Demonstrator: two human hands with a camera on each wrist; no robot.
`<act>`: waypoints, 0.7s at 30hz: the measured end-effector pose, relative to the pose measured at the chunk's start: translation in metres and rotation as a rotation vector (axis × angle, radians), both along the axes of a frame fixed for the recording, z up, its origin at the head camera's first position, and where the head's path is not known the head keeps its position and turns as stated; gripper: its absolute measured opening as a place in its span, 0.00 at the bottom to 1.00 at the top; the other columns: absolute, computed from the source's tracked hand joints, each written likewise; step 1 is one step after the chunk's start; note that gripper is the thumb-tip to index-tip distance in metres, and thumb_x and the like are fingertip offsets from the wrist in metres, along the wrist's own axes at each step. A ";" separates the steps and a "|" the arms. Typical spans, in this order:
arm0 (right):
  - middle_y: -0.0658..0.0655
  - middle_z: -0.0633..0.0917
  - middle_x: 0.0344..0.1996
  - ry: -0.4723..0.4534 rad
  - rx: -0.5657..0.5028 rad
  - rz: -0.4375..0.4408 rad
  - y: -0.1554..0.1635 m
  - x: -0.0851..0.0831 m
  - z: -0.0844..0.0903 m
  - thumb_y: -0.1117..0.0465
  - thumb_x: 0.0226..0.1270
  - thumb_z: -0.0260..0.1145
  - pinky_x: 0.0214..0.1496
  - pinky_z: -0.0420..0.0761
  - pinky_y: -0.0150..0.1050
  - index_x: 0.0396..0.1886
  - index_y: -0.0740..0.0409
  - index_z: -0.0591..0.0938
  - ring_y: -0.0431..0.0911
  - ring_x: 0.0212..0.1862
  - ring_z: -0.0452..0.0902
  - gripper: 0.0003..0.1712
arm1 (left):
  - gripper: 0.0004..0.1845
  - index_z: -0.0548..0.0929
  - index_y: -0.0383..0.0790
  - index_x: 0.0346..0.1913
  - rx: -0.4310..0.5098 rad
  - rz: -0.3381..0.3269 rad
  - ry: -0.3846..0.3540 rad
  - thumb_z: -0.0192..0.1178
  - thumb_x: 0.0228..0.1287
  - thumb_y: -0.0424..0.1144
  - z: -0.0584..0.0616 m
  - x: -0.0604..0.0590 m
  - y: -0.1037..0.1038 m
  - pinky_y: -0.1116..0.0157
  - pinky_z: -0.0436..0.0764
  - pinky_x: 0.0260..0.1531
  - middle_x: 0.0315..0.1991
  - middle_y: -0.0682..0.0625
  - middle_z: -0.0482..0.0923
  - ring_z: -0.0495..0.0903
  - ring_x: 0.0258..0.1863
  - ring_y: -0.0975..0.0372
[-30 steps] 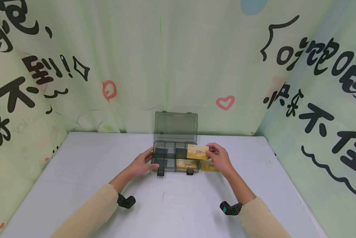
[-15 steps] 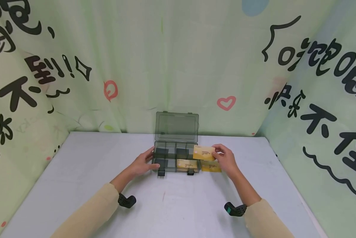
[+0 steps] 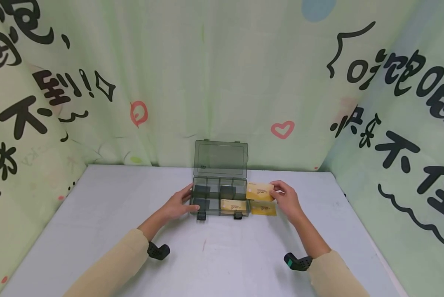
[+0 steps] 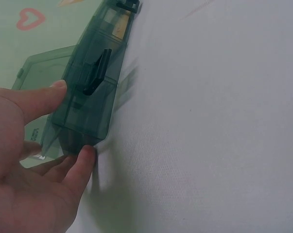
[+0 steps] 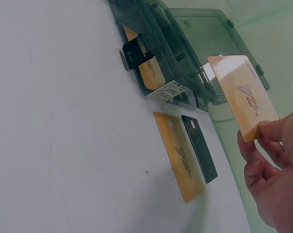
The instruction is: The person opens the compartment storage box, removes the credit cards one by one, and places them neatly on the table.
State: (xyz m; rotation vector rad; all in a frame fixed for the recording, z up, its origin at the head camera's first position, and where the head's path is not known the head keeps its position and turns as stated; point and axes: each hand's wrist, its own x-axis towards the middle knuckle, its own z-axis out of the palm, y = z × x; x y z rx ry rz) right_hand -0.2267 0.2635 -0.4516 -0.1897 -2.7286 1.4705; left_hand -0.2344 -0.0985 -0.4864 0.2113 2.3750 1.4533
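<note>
A translucent dark-green compartment box (image 3: 214, 207) stands on the table with its lid (image 3: 221, 159) raised at the back. My left hand (image 3: 176, 204) grips the box's left end, thumb at the front edge and fingers against the side wall. In my right hand (image 3: 286, 201), thumb and fingers pinch one end of a gold card (image 5: 246, 94) marked VIP, held up just right of the box. Another gold card (image 3: 263, 208) lies on the table beside the box, and more gold cards (image 3: 233, 205) sit in its front right compartment.
Beside the lying card is a flat dark rectangular piece (image 5: 199, 148). Two black latches, one of them the right latch (image 3: 238, 215), hang at the box's front. A printed curtain (image 3: 162, 82) rises behind the white table (image 3: 207, 264).
My right hand has moved rightward with the gold card, from over the box's right compartments to beside the box. The left hand stays at the box's left end.
</note>
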 end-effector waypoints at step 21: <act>0.62 0.75 0.51 -0.013 0.016 -0.042 0.022 0.000 -0.004 0.63 0.74 0.56 0.51 0.80 0.42 0.58 0.58 0.76 0.53 0.51 0.76 0.16 | 0.47 0.48 0.52 0.78 -0.001 -0.002 -0.005 0.66 0.62 0.41 0.001 0.000 0.000 0.46 0.61 0.71 0.76 0.41 0.53 0.55 0.75 0.47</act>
